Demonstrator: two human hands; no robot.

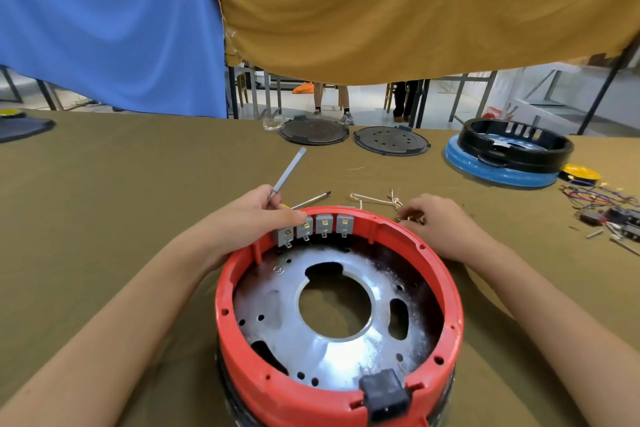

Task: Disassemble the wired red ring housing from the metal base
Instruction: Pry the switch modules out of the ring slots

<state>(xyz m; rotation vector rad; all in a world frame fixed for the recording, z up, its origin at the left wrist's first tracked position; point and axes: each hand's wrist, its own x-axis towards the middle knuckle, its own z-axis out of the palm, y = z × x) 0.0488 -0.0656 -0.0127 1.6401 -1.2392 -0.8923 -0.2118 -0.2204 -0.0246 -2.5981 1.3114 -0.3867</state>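
Red ring housing point(337, 388): near table edge, seated on metal base point(332, 354); rigid plastic, likely light; grip opposite rim sides.
Left hand point(252, 218): pinches a grey tool point(287, 172), fingertips at grey switch blocks point(313, 227).
Right hand point(440, 222): curled over small screws point(410, 218), grasp unclear.
Room: open cloth point(104, 201) left; wire clutter point(602, 208) right.
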